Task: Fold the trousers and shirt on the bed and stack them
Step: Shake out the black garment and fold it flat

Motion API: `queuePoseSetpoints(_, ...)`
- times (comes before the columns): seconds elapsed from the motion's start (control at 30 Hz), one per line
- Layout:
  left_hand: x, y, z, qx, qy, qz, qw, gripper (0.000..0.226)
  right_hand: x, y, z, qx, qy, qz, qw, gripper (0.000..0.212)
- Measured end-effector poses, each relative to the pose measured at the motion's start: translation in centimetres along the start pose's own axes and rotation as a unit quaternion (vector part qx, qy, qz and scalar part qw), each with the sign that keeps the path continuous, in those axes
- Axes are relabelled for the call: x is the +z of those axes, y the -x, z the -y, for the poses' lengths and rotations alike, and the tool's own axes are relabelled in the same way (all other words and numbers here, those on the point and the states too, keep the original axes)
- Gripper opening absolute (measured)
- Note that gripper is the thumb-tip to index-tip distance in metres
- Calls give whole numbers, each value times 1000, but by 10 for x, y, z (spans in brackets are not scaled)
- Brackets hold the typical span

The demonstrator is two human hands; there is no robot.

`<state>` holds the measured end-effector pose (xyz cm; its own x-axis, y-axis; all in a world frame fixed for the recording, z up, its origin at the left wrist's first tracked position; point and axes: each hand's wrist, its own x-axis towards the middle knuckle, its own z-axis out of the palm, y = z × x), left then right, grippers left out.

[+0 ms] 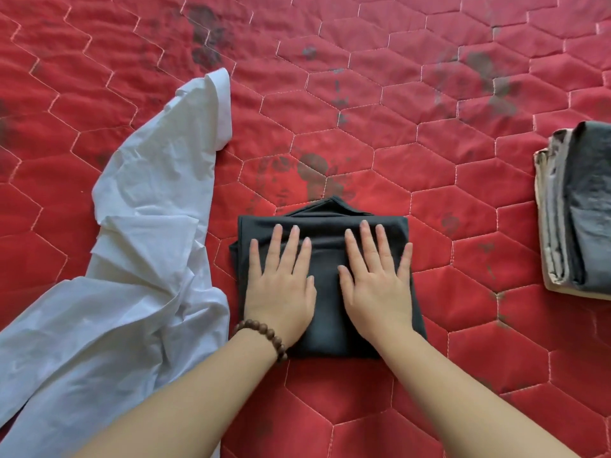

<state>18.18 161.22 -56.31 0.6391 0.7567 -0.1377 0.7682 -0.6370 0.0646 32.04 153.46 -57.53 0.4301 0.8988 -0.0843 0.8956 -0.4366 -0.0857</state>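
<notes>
Trousers (pixel 325 233), already folded into a compact dark grey packet, lie on the red quilted bed (pixel 429 375) near the middle of its near side, directly in front of the person. Both hands rest flat on top of the packet, side by side and nearly touching at the thumbs: the left hand (pixel 281 285), with a brown bead bracelet (pixel 264 335) at its wrist, and the right hand (pixel 377 285). Fingers are straight and spread, palms down, gripping nothing; they seem to be pressing the layers flat so the fold keeps its shape and air is pushed out before the packet is moved. The packet looks roughly square, its edges fairly even, with one small corner of cloth poking out beyond the far edge and a slight bulge of under-layers showing on the left side. The cloth looks smooth and matte, without strong creases. Beside it on the left, just apart from the packet, the white shirt (pixel 139 259) sprawls unfolded and heavily wrinkled, running from the near left corner of the view up toward the middle of the bed, one sleeve or hem end curling upward. By this judgement the trousers are done and the shirt is next. Toward the right edge a separate pile of folded grey and beige cloth (pixel 575 209) sits well apart from the hands.
</notes>
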Motion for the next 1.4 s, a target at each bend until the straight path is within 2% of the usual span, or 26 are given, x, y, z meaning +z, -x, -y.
queuePoseSetpoints(0.07,4,-15,-1,35,2,9,999,59,2,-7,8,-72,-4,20,997,58)
queuePoseSetpoints(0.13,10,-19,8,4,13,22,1000,60,5,-11,5,-80,-7,36,996,57)
queuePoseSetpoints(0.27,14,-9,26,-100,68,19,992,63,4,-13,-15,48,-24,12,998,55)
queuePoseSetpoints(0.37,17,1,27,-146,134,36,980,63,2,-7,-21,105,-45,-10,993,54)
queuePoseSetpoints(0.53,4,10,19,-183,197,-40,962,50,-7,4,-16,168,-62,-65,982,49)
queuePoseSetpoints(0.63,-2,16,19,-241,245,-53,938,48,-14,7,-10,233,-106,2,967,54)
queuePoseSetpoints(0.73,-4,24,18,-268,312,-23,911,49,-20,12,-7,262,-177,72,946,57)
queuePoseSetpoints(0.83,-7,31,19,-257,346,16,902,50,-29,21,-11,255,-252,110,927,58)
queuePoseSetpoints(0.9,-12,36,17,-237,339,34,910,53,-38,28,-15,230,-274,126,926,56)
queuePoseSetpoints(1.0,-22,42,3,-197,309,69,928,55,-54,39,-23,186,-250,123,942,46)
queuePoseSetpoints(1.07,-32,38,-12,-159,287,75,942,57,-64,42,-34,172,-208,90,959,42)
queuePoseSetpoints(1.2,-58,2,-49,-113,271,36,955,57,-89,25,-74,174,-152,21,973,40)
queuePoseSetpoints(1.33,-82,-51,-96,-84,311,-19,946,60,-112,-10,-133,182,-132,-43,974,42)
queuePoseSetpoints(1.4,-85,-73,-119,-84,321,-44,942,66,-115,-25,-163,193,-126,-44,972,47)
